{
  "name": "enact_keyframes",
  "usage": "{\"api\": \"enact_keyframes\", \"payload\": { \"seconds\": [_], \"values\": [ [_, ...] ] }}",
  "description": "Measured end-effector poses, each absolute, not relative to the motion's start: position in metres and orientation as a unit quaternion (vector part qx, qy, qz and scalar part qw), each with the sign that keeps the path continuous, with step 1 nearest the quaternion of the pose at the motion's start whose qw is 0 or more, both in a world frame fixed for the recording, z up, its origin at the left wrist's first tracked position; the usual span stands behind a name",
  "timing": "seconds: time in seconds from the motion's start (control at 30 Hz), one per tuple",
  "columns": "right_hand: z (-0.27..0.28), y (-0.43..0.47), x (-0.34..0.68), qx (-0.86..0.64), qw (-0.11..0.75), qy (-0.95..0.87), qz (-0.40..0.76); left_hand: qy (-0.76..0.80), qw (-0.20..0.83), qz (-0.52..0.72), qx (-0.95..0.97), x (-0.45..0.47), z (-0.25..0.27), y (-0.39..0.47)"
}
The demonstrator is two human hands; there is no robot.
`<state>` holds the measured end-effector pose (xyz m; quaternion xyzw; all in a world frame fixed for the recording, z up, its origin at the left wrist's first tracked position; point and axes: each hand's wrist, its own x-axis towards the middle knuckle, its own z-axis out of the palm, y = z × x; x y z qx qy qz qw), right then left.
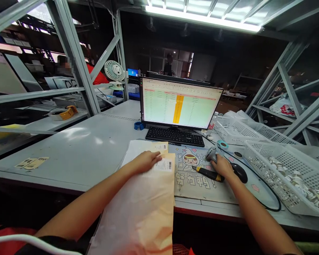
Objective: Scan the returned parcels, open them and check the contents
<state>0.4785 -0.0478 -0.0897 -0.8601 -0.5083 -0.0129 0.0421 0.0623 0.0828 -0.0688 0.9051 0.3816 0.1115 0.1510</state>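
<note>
My right hand (223, 168) is closed round the handle of a grey barcode scanner (211, 154), low over the desk mat. My left hand (146, 161) lies flat on a pale yellow mailing envelope (151, 198), its fingers stretched out near the barcode label (164, 164). Under this envelope lies another with a label of its own; together they hang over the desk's front edge toward me. A yellow-and-black utility knife (208, 174) lies beside my right hand, and a black mouse (239, 172) sits just right of it.
A monitor (179, 102) showing a spreadsheet stands behind a black keyboard (174, 136). White plastic baskets (281, 180), one holding several small bottles, line the right side. Blue tape (139, 125) lies left of the keyboard. Paper tags (32, 163) lie far left. The scanner's cable (272, 209) loops across the mat.
</note>
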Motion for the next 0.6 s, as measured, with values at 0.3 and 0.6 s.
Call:
{"api": "enact_keyframes", "payload": {
  "seconds": [0.3,0.6],
  "values": [
    [-0.088,-0.038,0.465,-0.883,0.133,-0.445,-0.077,0.442,0.085,0.165,0.877,0.056,-0.095,0.172],
    [-0.102,0.075,0.374,-0.799,0.206,-0.564,-0.033,0.512,0.064,0.193,0.834,0.052,-0.139,0.180]
  ]
}}
